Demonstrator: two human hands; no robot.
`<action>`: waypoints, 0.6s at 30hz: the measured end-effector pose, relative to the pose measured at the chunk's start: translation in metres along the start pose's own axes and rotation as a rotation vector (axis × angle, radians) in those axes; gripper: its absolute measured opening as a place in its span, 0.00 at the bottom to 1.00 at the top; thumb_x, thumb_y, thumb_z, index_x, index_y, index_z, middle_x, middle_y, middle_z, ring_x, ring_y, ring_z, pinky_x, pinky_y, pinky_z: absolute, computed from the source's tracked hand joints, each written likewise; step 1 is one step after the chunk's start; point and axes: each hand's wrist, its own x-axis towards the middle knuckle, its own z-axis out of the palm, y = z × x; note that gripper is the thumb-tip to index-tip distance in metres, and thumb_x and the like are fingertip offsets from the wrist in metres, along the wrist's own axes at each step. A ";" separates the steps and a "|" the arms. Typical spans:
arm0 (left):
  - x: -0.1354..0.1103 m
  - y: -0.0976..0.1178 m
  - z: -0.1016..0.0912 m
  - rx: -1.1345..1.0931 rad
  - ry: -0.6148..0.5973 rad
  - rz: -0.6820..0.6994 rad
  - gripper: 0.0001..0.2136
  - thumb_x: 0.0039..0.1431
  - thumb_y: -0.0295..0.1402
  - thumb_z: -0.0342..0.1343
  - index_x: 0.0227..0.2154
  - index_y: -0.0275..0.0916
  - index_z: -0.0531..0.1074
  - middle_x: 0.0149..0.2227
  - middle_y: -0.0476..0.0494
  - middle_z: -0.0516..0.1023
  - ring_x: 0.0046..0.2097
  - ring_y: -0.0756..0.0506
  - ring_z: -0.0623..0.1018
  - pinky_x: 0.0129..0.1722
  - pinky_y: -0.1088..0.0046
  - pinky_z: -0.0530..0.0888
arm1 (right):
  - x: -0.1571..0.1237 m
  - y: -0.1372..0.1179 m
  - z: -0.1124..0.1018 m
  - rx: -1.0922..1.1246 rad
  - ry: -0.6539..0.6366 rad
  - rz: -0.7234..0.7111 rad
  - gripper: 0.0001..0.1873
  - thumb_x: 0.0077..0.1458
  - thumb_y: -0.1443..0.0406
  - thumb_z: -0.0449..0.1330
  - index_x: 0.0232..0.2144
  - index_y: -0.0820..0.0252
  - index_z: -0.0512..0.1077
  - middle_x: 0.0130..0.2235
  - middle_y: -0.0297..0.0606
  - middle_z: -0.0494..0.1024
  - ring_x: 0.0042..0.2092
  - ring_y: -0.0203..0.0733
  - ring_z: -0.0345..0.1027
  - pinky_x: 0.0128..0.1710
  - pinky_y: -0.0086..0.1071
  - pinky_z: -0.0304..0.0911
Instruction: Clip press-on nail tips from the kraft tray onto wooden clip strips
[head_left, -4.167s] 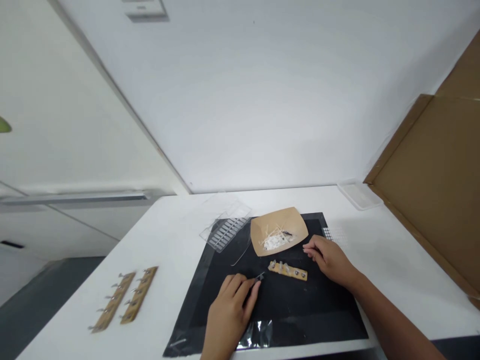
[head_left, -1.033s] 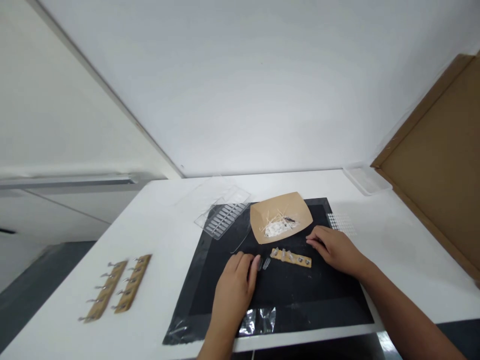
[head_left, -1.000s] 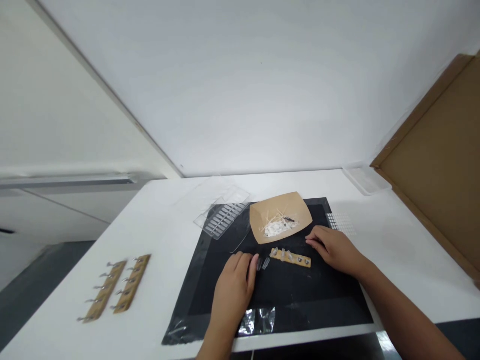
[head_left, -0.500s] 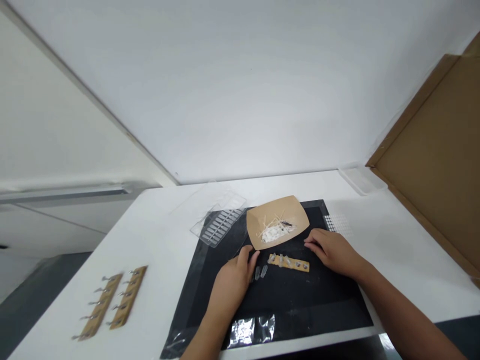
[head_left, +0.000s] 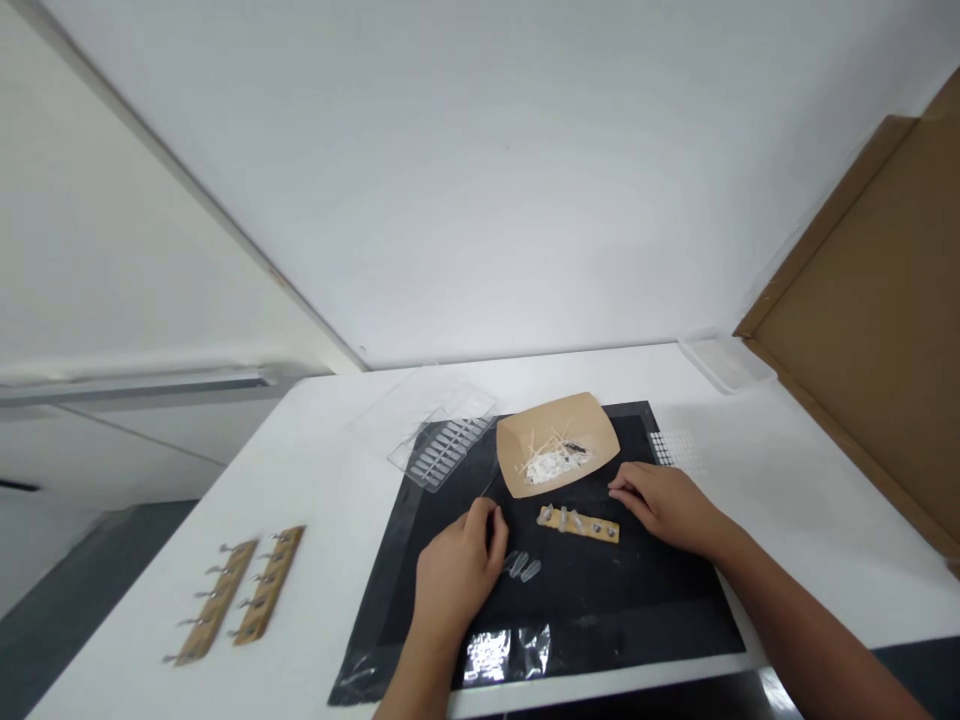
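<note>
L hand (head_left: 459,562) half-curled over the black mat (head_left: 615,590), thumb & index a bit apart, nothing seen in it; loose clear tips (head_left: 531,571) just right. R hand (head_left: 664,503) pinched tight, can't tell on what, just beyond the wooden strip's (head_left: 588,533) right end. Prob. mid-fitting tips: 2 right-hand studs (head_left: 611,533) bare. Next move'd call for a light, precise pinch, imo.

Left hand (head_left: 459,562) beside clear, seemingly plastic pieces (head_left: 519,565) on black mat (head_left: 600,600); right hand (head_left: 666,502) near wooden strip (head_left: 588,527).

Head view (forward, downward)
</note>
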 end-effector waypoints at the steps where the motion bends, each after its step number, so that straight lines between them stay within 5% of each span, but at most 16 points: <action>1: -0.003 -0.001 -0.001 -0.031 0.032 0.018 0.11 0.73 0.38 0.47 0.39 0.42 0.72 0.25 0.52 0.75 0.24 0.47 0.76 0.25 0.73 0.61 | 0.000 0.000 0.000 0.003 -0.002 0.001 0.07 0.72 0.61 0.55 0.42 0.54 0.72 0.43 0.38 0.82 0.42 0.45 0.77 0.41 0.37 0.67; 8: -0.010 -0.015 -0.010 -0.245 0.266 0.051 0.12 0.72 0.41 0.51 0.36 0.41 0.74 0.22 0.55 0.67 0.24 0.51 0.71 0.26 0.74 0.64 | 0.000 0.002 0.002 0.015 0.010 -0.007 0.07 0.71 0.61 0.55 0.40 0.54 0.71 0.41 0.37 0.82 0.40 0.43 0.76 0.39 0.35 0.65; 18: -0.029 -0.027 -0.017 -0.395 0.053 0.294 0.15 0.67 0.47 0.61 0.46 0.41 0.78 0.32 0.50 0.73 0.31 0.50 0.76 0.31 0.76 0.74 | 0.002 0.005 0.005 0.008 0.022 0.016 0.07 0.70 0.60 0.57 0.39 0.54 0.72 0.35 0.34 0.80 0.35 0.41 0.73 0.35 0.32 0.60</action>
